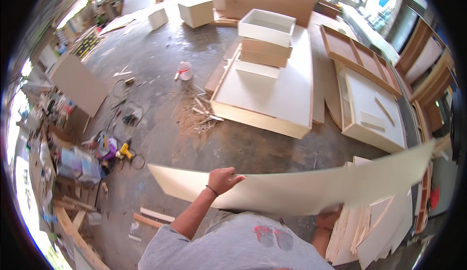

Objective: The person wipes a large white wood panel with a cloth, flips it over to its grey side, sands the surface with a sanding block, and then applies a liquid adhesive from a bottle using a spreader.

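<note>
While my left hand (224, 180) pinches the upper edge of a long pale panel (284, 192), fingers wrapped over it, my right hand (330, 217) is at its lower edge, mostly blurred and partly covered, so I cannot tell how tightly it closes. In this head view, the only one I have, the panel spans crosswise before my body, its right end above a pile of loose boards (386, 233). As I judge it, the lifting is done; setting the panel down is not, and it is joined to nothing I can see. Further off, the stacked boxes (264, 53) look already assembled, resting on a large white-faced case (253, 116). The loose boards appear unused, and a yellow drill (125, 150) lies on the floor, out of my hands.
</note>
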`<move>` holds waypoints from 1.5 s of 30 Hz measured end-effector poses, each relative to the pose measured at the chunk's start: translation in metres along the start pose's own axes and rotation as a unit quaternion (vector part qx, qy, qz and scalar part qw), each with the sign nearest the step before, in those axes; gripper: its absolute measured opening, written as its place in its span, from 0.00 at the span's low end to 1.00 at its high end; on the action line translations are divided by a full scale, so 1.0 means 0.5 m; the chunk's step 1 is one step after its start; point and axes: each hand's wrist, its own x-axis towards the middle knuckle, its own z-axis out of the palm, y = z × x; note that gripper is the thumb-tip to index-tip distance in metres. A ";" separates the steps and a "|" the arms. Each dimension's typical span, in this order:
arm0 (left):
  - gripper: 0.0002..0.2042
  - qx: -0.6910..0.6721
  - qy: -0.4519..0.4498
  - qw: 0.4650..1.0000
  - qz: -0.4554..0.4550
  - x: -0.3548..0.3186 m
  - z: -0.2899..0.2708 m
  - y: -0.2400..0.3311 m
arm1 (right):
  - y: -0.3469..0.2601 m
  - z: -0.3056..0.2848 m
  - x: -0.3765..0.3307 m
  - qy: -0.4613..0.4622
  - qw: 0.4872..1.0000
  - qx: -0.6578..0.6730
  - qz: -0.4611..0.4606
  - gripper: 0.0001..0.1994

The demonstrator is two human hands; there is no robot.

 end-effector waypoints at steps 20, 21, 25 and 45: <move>0.28 0.163 -0.027 0.979 -0.117 0.611 0.041 -0.337 | 0.431 0.303 0.642 0.110 0.971 -0.008 0.211 0.24; 0.28 0.176 -0.053 0.974 -0.130 0.666 0.070 -0.362 | 0.449 0.314 0.691 0.112 0.971 0.005 0.213 0.24; 0.30 0.236 -0.148 0.943 -0.182 0.821 0.176 -0.482 | 0.592 0.295 0.861 0.137 0.958 0.066 0.244 0.24; 0.32 0.290 -0.444 0.820 -0.217 1.376 0.597 -0.781 | 0.850 0.282 1.284 0.287 0.857 -0.139 0.405 0.27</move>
